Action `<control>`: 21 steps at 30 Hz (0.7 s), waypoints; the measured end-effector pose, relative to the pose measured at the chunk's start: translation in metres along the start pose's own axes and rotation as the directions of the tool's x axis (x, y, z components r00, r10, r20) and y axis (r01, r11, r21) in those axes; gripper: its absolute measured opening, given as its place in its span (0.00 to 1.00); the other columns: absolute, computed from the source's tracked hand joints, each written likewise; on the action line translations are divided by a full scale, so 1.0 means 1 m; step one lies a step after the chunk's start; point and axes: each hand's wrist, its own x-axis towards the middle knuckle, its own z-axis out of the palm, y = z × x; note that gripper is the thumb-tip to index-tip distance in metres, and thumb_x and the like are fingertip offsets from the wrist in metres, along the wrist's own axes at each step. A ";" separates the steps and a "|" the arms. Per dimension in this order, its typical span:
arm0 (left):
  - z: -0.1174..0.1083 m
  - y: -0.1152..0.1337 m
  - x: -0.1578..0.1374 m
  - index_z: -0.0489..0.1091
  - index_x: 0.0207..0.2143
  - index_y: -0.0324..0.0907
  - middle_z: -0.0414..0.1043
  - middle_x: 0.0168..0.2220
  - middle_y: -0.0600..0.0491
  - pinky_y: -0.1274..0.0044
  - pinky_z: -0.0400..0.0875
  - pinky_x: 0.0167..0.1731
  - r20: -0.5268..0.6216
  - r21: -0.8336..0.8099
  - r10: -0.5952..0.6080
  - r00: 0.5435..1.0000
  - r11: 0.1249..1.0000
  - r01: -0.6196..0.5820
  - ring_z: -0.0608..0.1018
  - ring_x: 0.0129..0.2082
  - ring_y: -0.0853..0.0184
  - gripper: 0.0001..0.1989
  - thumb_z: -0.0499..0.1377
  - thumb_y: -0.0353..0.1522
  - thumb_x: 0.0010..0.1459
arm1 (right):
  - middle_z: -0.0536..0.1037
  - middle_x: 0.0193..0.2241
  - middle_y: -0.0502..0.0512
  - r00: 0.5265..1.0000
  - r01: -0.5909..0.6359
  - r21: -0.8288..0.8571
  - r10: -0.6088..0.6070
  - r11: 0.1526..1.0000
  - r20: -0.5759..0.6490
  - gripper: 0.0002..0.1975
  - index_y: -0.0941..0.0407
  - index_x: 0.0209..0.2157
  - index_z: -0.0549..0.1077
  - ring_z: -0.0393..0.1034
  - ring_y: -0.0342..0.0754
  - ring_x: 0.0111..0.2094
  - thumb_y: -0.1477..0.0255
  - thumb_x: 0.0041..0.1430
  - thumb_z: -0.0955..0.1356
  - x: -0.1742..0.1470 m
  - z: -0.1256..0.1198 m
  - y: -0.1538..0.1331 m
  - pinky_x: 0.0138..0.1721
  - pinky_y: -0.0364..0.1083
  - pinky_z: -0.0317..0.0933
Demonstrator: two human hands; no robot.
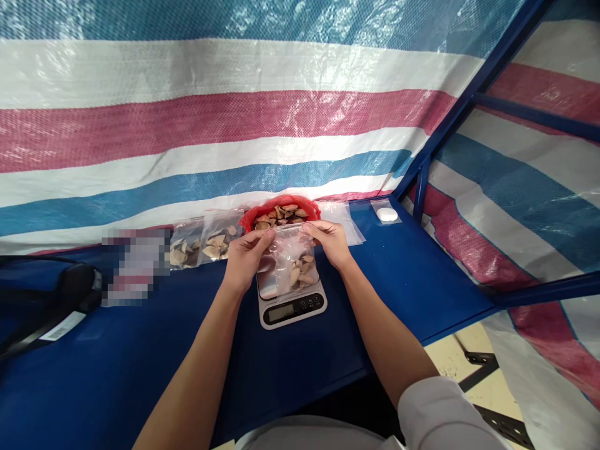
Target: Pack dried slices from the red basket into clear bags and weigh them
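Grip: left hand (247, 257) and right hand (334, 242) each pinch the top edge of a clear bag (284, 262), thumbs against fingers.
Bag position: over the digital scale (293, 311); whether it rests there cannot be told.
Bag handling: judged light, limp and slippery; best held at both top corners.
Contents: dry-looking tan slices (302, 273), irregular, bunched to the right; probably brittle.
Scale casing: white, rounded corners, dark glossy panel.
Beyond: crinkled red bag (309, 206) of similar pieces (280, 215); smooth blue table (398, 275).
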 end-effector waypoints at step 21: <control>-0.050 0.019 0.011 0.80 0.37 0.39 0.80 0.30 0.51 0.76 0.76 0.30 -0.205 0.174 0.157 0.966 0.977 -0.122 0.78 0.26 0.67 0.22 0.66 0.50 0.55 | 0.84 0.37 0.54 0.949 -0.007 -0.161 0.058 0.987 0.311 0.13 0.55 0.39 0.82 0.80 0.51 0.36 0.64 0.53 0.76 0.006 0.054 -0.011 0.30 0.45 0.76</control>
